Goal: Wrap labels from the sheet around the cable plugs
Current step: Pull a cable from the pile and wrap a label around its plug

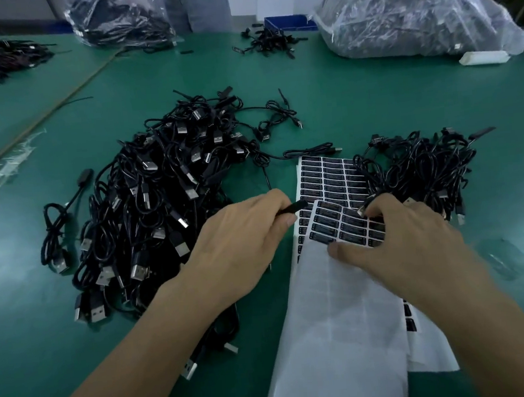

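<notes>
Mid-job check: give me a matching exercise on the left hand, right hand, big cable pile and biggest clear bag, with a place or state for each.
1 left hand
2 right hand
3 cable pile
4 bag

a far right on the table
b fingers on the sheet
c holds a black plug
d left of the sheet

Pairs: 1-c, 2-b, 3-d, 4-a.

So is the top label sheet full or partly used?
Partly used: the sheet is bare white except black labels at its far end.
</notes>
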The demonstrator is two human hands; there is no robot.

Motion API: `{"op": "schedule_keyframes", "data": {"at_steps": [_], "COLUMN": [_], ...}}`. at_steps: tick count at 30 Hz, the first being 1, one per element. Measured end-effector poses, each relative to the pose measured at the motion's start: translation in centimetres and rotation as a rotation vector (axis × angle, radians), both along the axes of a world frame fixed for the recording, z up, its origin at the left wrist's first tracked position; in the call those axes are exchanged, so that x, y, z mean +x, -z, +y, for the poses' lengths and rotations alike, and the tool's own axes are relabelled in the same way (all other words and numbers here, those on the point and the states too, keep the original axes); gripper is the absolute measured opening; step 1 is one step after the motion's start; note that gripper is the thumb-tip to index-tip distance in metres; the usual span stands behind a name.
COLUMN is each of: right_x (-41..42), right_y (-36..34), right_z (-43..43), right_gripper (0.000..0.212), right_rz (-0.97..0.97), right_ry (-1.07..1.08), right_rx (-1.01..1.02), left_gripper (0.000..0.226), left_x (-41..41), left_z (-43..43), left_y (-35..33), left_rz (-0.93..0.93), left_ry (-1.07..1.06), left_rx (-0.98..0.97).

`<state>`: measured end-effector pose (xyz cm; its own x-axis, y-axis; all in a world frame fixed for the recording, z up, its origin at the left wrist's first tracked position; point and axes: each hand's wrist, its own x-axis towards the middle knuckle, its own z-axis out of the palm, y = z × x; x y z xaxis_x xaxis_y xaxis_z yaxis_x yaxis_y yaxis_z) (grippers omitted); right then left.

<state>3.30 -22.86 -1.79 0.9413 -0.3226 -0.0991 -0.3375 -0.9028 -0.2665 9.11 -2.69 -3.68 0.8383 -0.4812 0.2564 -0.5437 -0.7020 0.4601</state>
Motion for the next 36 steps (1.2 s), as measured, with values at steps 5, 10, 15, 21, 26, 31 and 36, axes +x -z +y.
{"op": "schedule_keyframes", "data": {"at_steps": [5,10,15,21,26,31,36], "right_x": [0.3,0.4,0.3,0.1,-0.1,0.0,0.7], "right_y": [0.1,0.0,-0.7,-0.6,-0.6,-0.7,0.5], "right_z": [-0.3,-1.3,-1.8,-1.8,-1.7,-0.7,0.3], "right_gripper": [0.08,0.1,0.107,0.108,0.09,0.085,0.098], "right_rz": [-0.059,0.065,0.09,0.021,-0.116,-0.292,-0.305], "right_ry": [-0.011,0.006,-0.004,-0.012,-0.086,-0.179,-0.156], "right_rx": [0.182,0.235,0.295,0.293,0.269,0.396,0.657], "left_gripper": [0.035,0.025,0.02,0.018,0.02,0.025,0.019], "left_x": [-0.2,-0.1,-0.1,0.1,0.2,0.1,-0.4], "left_z": [-0.2,-0.2,0.0,0.0,0.1,0.0,-0.1], "left_y": [0.2,0.2,0.4,1.0,1.2,1.0,0.3], "left_rz": [0.004,0.069,0.104,0.113,0.11,0.091,0.024], "left_ry": [0.0,-0.021,-0.033,-0.051,-0.037,-0.026,-0.062], "left_rx": [-0.017,0.003,-0.041,-0.151,-0.194,-0.239,-0.259]}}
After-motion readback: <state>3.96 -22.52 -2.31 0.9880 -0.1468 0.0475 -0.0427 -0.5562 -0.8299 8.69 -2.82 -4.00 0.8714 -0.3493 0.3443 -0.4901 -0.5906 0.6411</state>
